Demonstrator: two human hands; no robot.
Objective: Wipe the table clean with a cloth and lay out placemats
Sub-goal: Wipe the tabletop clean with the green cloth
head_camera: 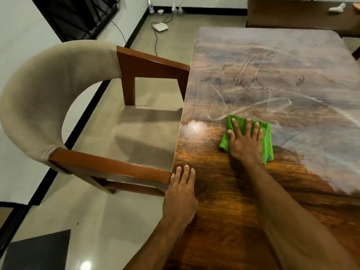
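Note:
A dark wooden table (272,65) fills the right half of the view. Its far part is dull with whitish smears; the near part is glossy brown. A folded green cloth (266,141) lies on the table near the boundary between the two. My right hand (244,141) presses flat on the cloth with fingers spread. My left hand (182,189) rests flat on the table's left edge, fingers together, holding nothing. No placemats are visible.
A beige upholstered chair (48,90) with brown wooden arms stands tucked against the table's left edge, beside my left hand. A white device (160,27) with cables lies on the floor beyond. A second dark table (302,14) with a white object stands at the back right.

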